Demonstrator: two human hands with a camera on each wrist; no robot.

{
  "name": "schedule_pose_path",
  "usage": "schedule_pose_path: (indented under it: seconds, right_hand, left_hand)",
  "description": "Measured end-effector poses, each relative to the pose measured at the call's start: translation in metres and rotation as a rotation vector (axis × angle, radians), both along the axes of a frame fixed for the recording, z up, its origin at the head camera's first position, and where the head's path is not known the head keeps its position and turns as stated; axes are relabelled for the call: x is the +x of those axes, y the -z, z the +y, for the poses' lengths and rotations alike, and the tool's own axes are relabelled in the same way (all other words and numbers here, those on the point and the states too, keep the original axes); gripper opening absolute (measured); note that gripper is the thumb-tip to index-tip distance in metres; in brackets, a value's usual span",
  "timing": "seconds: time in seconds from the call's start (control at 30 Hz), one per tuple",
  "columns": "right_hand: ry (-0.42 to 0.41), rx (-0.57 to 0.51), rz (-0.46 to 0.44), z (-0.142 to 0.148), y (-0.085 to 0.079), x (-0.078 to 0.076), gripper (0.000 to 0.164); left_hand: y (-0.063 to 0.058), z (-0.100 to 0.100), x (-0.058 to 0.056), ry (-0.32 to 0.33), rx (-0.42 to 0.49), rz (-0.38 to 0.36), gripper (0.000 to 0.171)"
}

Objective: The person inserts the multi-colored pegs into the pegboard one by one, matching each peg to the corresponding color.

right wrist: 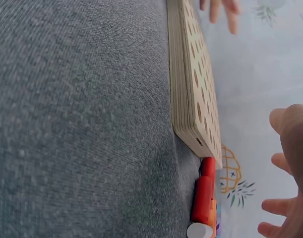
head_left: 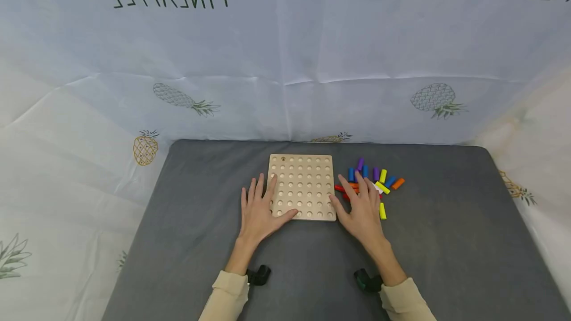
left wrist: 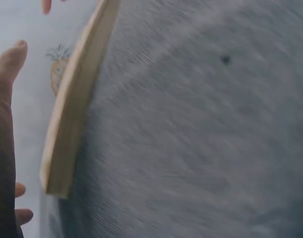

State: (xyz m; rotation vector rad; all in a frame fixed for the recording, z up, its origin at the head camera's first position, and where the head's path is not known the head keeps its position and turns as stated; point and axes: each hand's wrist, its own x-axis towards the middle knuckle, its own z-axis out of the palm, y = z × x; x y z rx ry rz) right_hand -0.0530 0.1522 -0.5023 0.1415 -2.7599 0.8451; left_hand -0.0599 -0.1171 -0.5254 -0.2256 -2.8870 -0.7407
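Observation:
A square wooden pegboard (head_left: 304, 179) with rows of round holes lies on the grey table. My left hand (head_left: 258, 214) spreads over its left edge and near corner, fingers straight and thumb stretched along the near edge. At the board's right side, my right hand (head_left: 363, 214) reaches over a loose pile of coloured pegs, fingers spread, gripping none. Around its fingers lie blue (head_left: 351, 175), purple (head_left: 361, 164), orange (head_left: 398, 184) and yellow pegs (head_left: 382, 211). In the right wrist view, a red peg (right wrist: 203, 198) and a white peg (right wrist: 199, 230) show by the board's corner. The hand covers part of the pile.
Grey cloth (head_left: 187, 241) covers the table. Behind it hangs a pale curtain (head_left: 285, 38) printed with pineapples. Black devices sit at the left wrist (head_left: 259, 275) and right wrist (head_left: 367, 280).

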Motion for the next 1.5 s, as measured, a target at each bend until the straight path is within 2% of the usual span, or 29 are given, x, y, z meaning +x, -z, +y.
schedule_pose_path:
  seconds: [0.1, 0.27, 0.37, 0.47, 0.7, 0.9, 1.1, 1.3, 1.5]
  right_hand:
    - [0.007, -0.056, 0.027, 0.002, 0.001, 0.001, 0.055]
    - [-0.002, -0.159, 0.090, 0.006, 0.002, -0.001, 0.044]
    - [-0.024, -0.204, 0.129, 0.010, 0.002, -0.005, 0.037]
    - [-0.049, -0.237, 0.124, 0.013, 0.002, -0.009, 0.031]
    - [-0.103, -0.195, 0.082, 0.023, 0.004, -0.020, 0.025]
    - [-0.155, -0.160, 0.004, 0.026, 0.003, -0.032, 0.023]
    - [-0.204, -0.148, -0.106, 0.027, -0.001, -0.039, 0.016]
    - [-0.234, -0.124, -0.248, 0.026, -0.007, -0.046, 0.022]
    - [-0.222, -0.061, -0.348, 0.023, -0.012, -0.054, 0.028]
  left_hand:
    - [0.007, -0.006, 0.005, -0.022, 0.042, -0.021, 0.107]
    - [0.019, -0.013, 0.012, -0.048, 0.058, -0.047, 0.110]
    - [0.023, -0.014, 0.012, -0.044, 0.043, -0.032, 0.112]
    - [0.026, -0.014, 0.012, -0.044, 0.021, -0.013, 0.114]
    - [0.026, -0.012, 0.009, -0.041, -0.036, -0.037, 0.116]
    - [0.027, -0.011, 0.009, -0.050, -0.084, -0.066, 0.119]
    - [0.028, -0.012, 0.008, -0.052, -0.094, -0.055, 0.119]
    - [0.029, -0.012, 0.008, -0.049, -0.100, -0.059, 0.118]
    - [0.029, -0.012, 0.009, -0.049, -0.094, -0.051, 0.118]
